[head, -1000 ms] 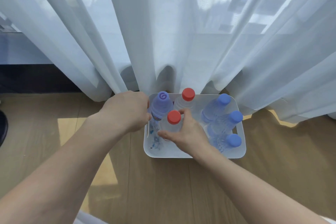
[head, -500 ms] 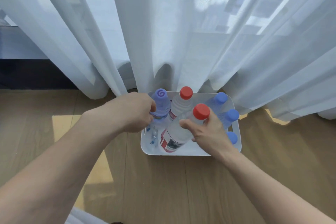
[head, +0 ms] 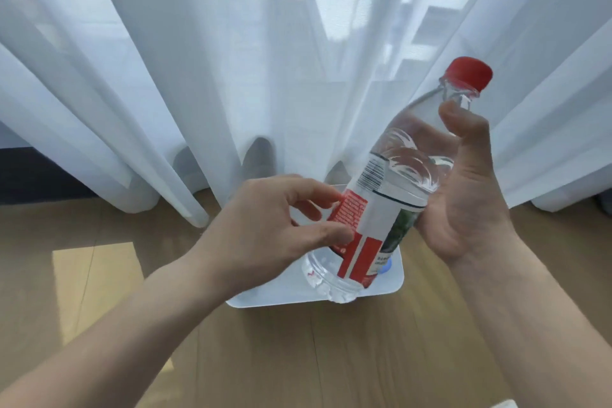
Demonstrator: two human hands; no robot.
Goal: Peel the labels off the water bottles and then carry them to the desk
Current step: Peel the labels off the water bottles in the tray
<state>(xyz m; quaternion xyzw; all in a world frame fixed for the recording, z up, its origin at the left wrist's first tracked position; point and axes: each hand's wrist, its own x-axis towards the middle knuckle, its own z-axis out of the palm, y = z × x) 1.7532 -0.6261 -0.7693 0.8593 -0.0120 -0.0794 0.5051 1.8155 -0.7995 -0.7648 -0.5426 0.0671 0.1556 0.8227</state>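
Head view. A clear plastic water bottle with a red screw cap (head: 390, 189) is held tilted in the air above a white rounded plastic tray (head: 284, 295) that sits on a pale wooden floor (head: 331, 358), in front of sheer white curtains (head: 198, 60). The right hand (head: 463, 195) is closed round the bottle's upper body, thumb pressed just below the neck, cap (head: 468, 73) pointing up and to the right. The left hand (head: 265, 225) has its thumb and fingertips (head: 334, 200) on the left edge of the red, white and green wrap-around label (head: 367, 232); whether that edge is already pinched or only touched cannot be told. The bottle's ribbed base hangs over the tray's near rim. A small blue object (head: 385, 267), probably the cap of another bottle, shows in the tray behind the label; the rest of the tray's contents are hidden.

Handling, as judged: the bottle appears full, so moderately heavy, with thin walls that yield under a hard squeeze and a smooth surface that may slip. The firm shoulder under the neck suits the holding hand. The label is thin film, likely to tear; the seam edge near the barcode looks the best place to start peeling
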